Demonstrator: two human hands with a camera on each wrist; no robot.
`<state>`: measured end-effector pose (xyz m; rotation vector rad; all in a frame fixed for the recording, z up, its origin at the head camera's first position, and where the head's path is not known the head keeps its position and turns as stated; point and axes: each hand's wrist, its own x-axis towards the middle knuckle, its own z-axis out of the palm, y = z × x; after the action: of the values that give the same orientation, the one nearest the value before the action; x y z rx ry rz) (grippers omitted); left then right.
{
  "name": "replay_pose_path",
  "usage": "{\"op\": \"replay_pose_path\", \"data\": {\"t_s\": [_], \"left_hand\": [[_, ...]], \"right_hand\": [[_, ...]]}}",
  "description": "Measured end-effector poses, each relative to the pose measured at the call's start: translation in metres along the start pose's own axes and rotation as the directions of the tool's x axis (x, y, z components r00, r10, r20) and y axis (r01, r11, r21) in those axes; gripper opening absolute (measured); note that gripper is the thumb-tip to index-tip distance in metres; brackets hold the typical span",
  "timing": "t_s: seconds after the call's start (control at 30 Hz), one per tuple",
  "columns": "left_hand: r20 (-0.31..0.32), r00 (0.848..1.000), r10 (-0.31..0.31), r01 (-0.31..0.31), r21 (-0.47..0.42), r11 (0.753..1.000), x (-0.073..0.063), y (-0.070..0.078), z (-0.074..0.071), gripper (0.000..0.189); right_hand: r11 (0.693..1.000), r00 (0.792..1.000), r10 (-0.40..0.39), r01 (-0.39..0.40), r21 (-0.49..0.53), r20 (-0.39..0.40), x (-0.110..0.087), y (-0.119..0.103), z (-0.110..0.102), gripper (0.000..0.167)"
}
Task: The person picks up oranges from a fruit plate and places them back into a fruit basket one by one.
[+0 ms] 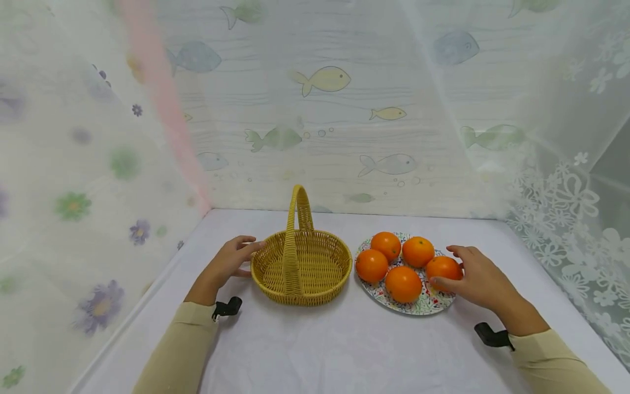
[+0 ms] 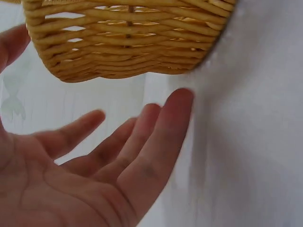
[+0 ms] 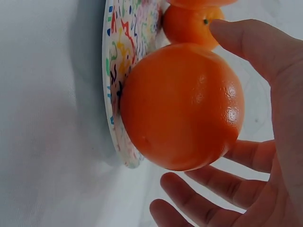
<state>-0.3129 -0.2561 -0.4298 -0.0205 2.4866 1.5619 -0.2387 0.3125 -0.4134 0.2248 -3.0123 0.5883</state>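
A yellow woven basket [image 1: 315, 298] with a tall arched handle [image 1: 291, 257] stands upright with nothing inside. At its left side is my left hand [image 1: 230, 261], a fingertip at the rim and the other fingers loosely extended below the wicker wall [image 2: 128, 42]. To the right, several oranges lie on a round speckled plate [image 1: 418, 308]. My right hand [image 1: 479, 279] is spread around the rightmost orange [image 1: 443, 267], thumb in front and fingers behind. In the right wrist view that orange [image 3: 182, 106] rests on the plate, with some fingers [image 3: 189, 196] visibly apart from it.
A white cloth [image 1: 295, 350] covers the table. Sheer curtains with fish prints [image 1: 327, 79] hang behind, a flower-printed one [image 1: 74, 205] at the left and white lace [image 1: 576, 202] at the right. Each wrist wears a small black camera mount.
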Motion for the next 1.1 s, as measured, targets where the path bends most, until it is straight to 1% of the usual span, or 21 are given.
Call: {"op": "replay_pose_path", "data": {"t_s": [0.1,0.2,0.37,0.47,0.6,0.83,0.97,1.1], "left_hand": [[0.06,0.997,-0.039,0.044,-0.072,0.996,0.004,-0.002,0.0,0.083],[0.123,0.99,-0.066,0.083,-0.133,0.988,0.007,-0.005,-0.001,0.078],[0.189,0.979,-0.08,0.118,-0.201,0.972,0.009,-0.009,-0.005,0.071],[0.206,0.975,-0.082,0.129,-0.228,0.965,0.011,-0.011,-0.007,0.068],[0.208,0.974,-0.094,0.145,-0.246,0.958,0.013,-0.012,-0.006,0.066],[0.213,0.974,-0.082,0.137,-0.259,0.956,0.013,-0.013,-0.005,0.066],[0.204,0.975,-0.088,0.144,-0.279,0.949,0.014,-0.013,-0.004,0.065],[0.193,0.976,-0.101,0.157,-0.298,0.942,0.015,-0.017,-0.005,0.063]], "right_hand": [[1.0,1.0,0.003,-0.003,0.022,0.006,0.002,0.001,0.002,0.106],[0.999,1.0,0.002,-0.002,0.045,0.011,0.003,0.002,0.003,0.105],[0.997,1.0,0.006,-0.007,0.076,0.018,0.006,0.003,0.003,0.098],[0.997,1.0,0.009,-0.011,0.081,0.024,0.006,0.004,0.003,0.094],[0.996,0.999,0.017,-0.02,0.091,0.036,0.007,0.003,0.003,0.091],[0.993,0.998,0.046,-0.051,0.111,0.045,0.007,0.005,0.0,0.087],[0.993,0.999,0.039,-0.043,0.109,0.037,0.005,0.003,-0.005,0.087],[0.993,0.999,0.024,-0.028,0.117,0.035,0.007,-0.003,-0.013,0.086]]}}
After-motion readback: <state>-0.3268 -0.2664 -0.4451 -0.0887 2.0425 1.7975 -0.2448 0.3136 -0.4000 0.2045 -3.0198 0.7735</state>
